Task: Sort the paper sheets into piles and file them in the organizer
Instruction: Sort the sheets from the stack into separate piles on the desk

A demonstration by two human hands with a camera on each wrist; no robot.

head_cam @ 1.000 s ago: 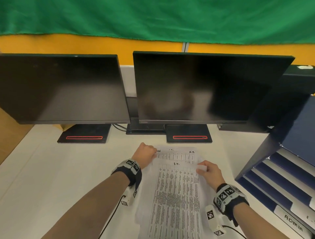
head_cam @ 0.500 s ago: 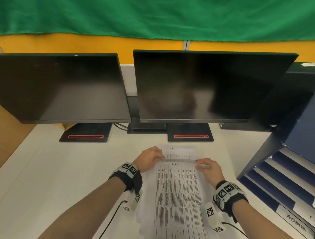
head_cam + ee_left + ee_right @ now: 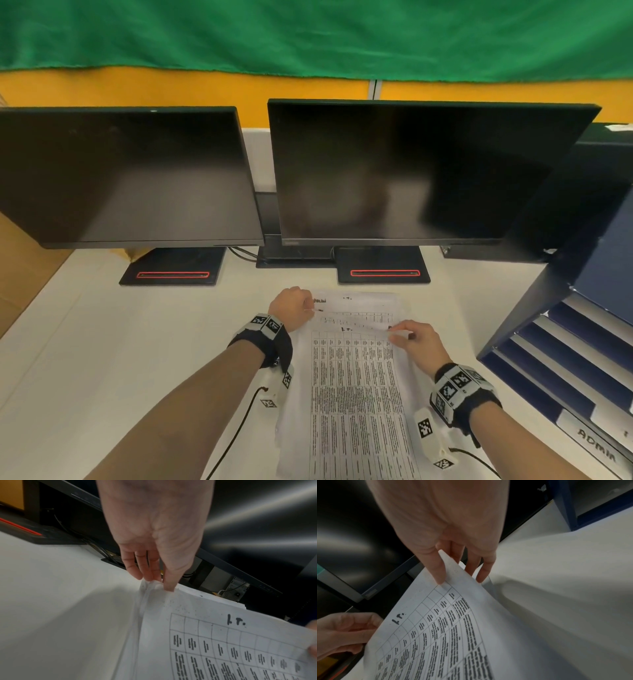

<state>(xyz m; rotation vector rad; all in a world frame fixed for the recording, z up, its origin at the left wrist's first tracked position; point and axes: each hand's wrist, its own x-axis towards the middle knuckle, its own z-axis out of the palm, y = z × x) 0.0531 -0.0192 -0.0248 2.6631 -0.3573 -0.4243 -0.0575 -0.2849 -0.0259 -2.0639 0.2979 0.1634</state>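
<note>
Sorting is only just under way; the stack of sheets (image 3: 356, 394) lies unsplit on the counter (image 3: 120, 342), no piles made, nothing visibly filed from it in the organizer (image 3: 582, 359) at right; the right hand (image 3: 416, 341) pinches the top "I.T." sheet (image 3: 453, 622) by its far corner, the left hand (image 3: 291, 305) pinches the stack's far left corner; against a second ago, that sheet's top edge sits nearer the person.

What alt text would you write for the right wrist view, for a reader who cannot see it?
The right hand pinches the far corner of a printed table sheet marked "I.T.", lifting it off a white desk. The left hand holds its other corner.
</note>
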